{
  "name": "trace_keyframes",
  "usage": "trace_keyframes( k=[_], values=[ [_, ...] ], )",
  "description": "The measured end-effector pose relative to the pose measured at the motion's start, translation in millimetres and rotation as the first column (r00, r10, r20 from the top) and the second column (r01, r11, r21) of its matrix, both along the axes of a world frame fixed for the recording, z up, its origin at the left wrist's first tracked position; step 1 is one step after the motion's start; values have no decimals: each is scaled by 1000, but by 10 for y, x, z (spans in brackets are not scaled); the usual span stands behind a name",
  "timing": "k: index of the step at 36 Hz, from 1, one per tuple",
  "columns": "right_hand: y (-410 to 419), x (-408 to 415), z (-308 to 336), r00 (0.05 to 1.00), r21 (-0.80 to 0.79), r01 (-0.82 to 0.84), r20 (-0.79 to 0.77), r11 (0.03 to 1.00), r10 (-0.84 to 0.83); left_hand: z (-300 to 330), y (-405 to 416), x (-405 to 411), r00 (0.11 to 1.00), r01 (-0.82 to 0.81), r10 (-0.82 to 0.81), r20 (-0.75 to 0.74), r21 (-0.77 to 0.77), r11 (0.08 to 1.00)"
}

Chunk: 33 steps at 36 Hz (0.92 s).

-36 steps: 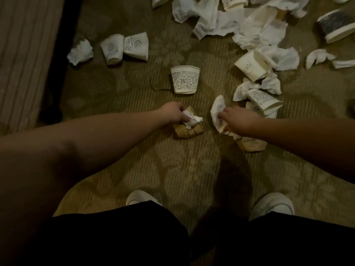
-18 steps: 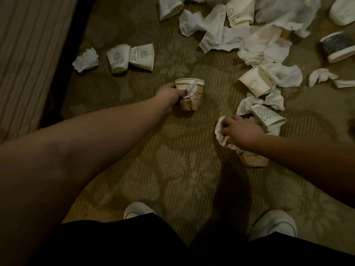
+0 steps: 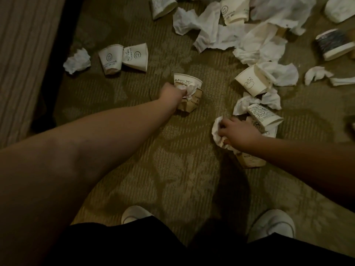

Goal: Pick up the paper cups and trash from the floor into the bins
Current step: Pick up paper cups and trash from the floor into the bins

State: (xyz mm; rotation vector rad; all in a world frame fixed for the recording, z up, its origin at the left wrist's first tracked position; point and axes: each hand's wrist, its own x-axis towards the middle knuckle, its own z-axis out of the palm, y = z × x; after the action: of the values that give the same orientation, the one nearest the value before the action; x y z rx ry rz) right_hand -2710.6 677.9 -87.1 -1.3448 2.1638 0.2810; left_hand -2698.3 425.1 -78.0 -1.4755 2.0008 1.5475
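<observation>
Left hand (image 3: 171, 94) gripping brown paper cup (image 3: 189, 103) and tissue wad (image 3: 189, 91) against printed white cup (image 3: 187, 81) on carpet (image 3: 172, 150). Right hand (image 3: 238, 134) clutching crumpled napkin (image 3: 218, 134). Light, crushable; best pinched at rims.

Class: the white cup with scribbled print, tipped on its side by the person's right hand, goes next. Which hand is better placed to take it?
Right. The right hand, gripping a tissue, lies beside that cup; the left hand is farther off, holding a brown cup.
</observation>
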Motion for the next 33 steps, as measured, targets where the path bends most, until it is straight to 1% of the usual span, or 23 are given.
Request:
trace_keyframes(
  k=[3,5,9,11,13,16,19,21,25,29,33],
  values=[
    [9,8,-20,1000,-14,11,10,1000,-11,46,-1,-9,1000,-16,16,17,-16,1000],
    [10,10,-37,1000,-20,20,14,1000,-20,75,5,17,1000,1,0,31,-12,1000],
    [14,-9,-69,997,-29,52,55,998,-50,59,-5,167,996,74,-75,46,24,997],
    [21,-29,-86,992,-53,61,112,997,-55,77,-34,277,992,115,-118,48,47,992],
    [32,-47,-87,986,-80,53,163,995,-39,93,-82,397,979,191,-194,65,48,980],
    [65,-64,-77,987,-128,53,159,990,-32,93,-171,610,931,336,-343,126,73,939],
    [83,-96,-76,985,-153,79,167,985,-54,55,-284,814,851,478,-493,181,119,870],
    [70,-118,-79,985,-143,80,165,986,-56,47,-378,882,815,527,-545,199,138,839],
    [39,-148,-83,979,-118,80,194,990,-56,94,-583,819,808,534,-561,180,178,826],
    [14,-169,-94,979,-100,72,197,992,-51,123,-743,641,811,530,-553,191,162,833],
    [36,-169,-137,976,-82,90,208,993,-71,72,-811,532,768,575,-599,227,166,801]
  ],
)
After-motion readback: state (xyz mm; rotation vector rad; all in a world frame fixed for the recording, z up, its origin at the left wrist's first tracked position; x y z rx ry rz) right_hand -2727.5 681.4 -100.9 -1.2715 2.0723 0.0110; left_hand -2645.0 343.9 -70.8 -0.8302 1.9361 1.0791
